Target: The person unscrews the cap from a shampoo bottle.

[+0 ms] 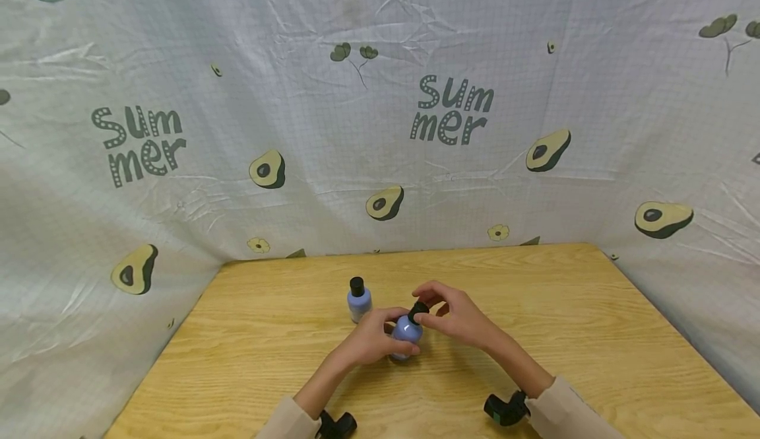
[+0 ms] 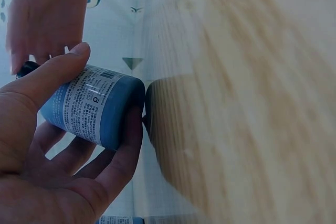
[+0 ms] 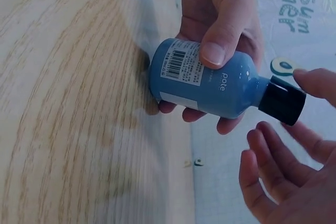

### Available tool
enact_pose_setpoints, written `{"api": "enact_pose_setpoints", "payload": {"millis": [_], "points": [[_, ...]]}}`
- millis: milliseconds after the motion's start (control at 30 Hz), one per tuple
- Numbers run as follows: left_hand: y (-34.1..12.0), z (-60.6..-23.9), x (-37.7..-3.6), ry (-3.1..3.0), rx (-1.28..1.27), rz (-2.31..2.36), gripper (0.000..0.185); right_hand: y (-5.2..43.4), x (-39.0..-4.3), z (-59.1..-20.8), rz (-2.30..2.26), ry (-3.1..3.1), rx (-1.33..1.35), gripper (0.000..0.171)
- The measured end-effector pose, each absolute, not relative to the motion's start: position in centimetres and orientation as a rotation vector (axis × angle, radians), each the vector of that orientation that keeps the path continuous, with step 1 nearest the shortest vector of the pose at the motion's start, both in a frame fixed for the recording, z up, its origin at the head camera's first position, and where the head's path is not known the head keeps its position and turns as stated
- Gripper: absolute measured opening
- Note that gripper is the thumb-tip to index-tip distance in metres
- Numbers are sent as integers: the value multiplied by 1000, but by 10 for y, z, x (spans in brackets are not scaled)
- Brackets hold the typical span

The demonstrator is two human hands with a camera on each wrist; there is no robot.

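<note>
Two small blue plastic bottles with black screw caps are on view above the light wooden desk [image 1: 534, 333]. The nearer blue bottle [image 1: 407, 331] is tilted, lifted just off the desk, and the left hand [image 1: 371, 341] grips its body: the thumb lies across the printed white label and the fingers [image 2: 113, 169] curl under it. The bottle's black cap [image 3: 282, 100] points toward the right hand [image 1: 460, 320], whose fingers [image 3: 270, 156] are spread loosely around the cap, with one fingertip at its top edge; whether they pinch it cannot be told. The second blue bottle [image 1: 359, 300] stands upright on the desk just behind the left hand, apart from it. A grid-patterned cloth [image 1: 380, 129] printed with avocados and the word "Summer" hangs behind and beside the desk.
</note>
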State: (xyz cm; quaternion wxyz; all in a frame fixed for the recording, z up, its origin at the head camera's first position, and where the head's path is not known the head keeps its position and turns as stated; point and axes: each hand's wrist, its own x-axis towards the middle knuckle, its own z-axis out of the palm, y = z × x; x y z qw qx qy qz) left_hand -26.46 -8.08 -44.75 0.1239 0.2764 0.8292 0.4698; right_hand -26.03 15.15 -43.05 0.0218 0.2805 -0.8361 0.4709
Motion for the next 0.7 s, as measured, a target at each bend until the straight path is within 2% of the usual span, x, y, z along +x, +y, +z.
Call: {"api": "enact_pose_setpoints", "payload": {"millis": [233, 700], "points": [[-81, -447, -263, 2394, 797, 1387, 54, 152, -261, -433, 1468, -2613, 831, 24], [-80, -447, -264, 2427, 821, 1365, 50, 153, -258, -427, 1481, -2564, 964, 31]]}}
